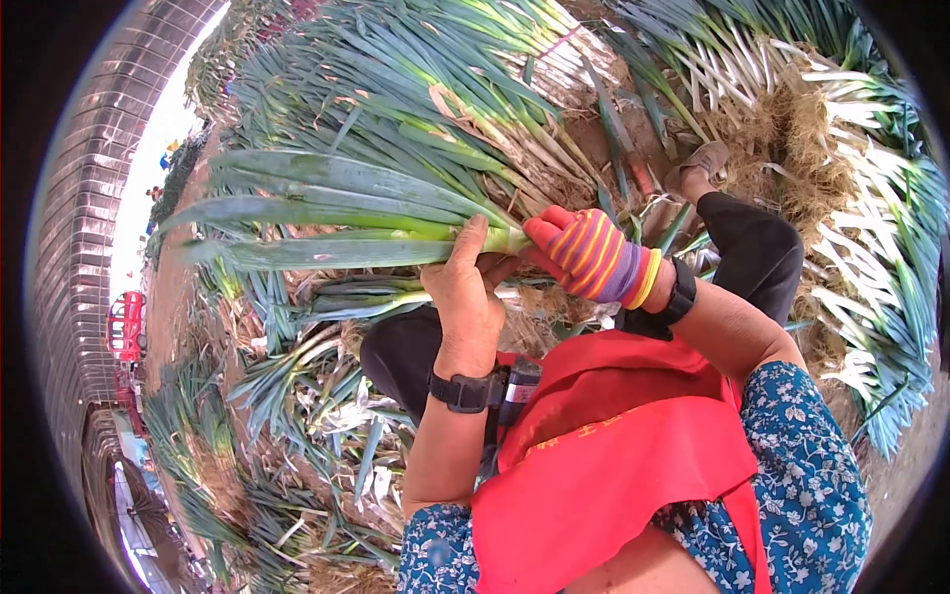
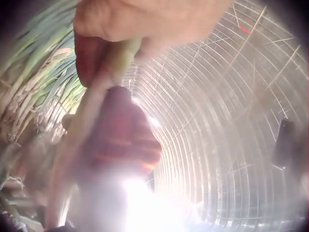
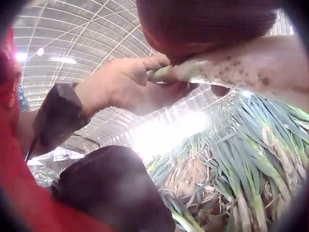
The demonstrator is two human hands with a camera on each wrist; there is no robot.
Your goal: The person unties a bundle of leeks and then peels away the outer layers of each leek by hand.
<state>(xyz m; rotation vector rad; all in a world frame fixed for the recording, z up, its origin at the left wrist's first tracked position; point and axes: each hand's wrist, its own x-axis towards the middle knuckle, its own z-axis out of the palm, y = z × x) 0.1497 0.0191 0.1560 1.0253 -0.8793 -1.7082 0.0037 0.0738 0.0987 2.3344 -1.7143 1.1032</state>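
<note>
A long green onion [image 1: 346, 216] lies across the head view, its broad green leaves spreading left. The bare left hand [image 1: 470, 287] pinches it where leaves meet stalk, thumb on top. The right hand [image 1: 599, 259], in a striped glove, grips the stalk just beside. In the left wrist view the left hand [image 2: 145, 24] holds the pale stalk [image 2: 91, 104] above the blurred gloved hand [image 2: 125, 140]. From the right wrist, the soil-specked stalk [image 3: 241, 72] runs beneath the glove [image 3: 207, 24] to the bare hand [image 3: 130, 84].
Piled green onions [image 1: 396, 99] lie beyond the hands, and more with roots and white stalks [image 1: 851, 238] lie at the right. Loose leaves and further bundles [image 1: 208, 455] cover the ground at the left. A red apron [image 1: 614, 445] covers the lap; a shoe [image 1: 705, 163] stands among the onions.
</note>
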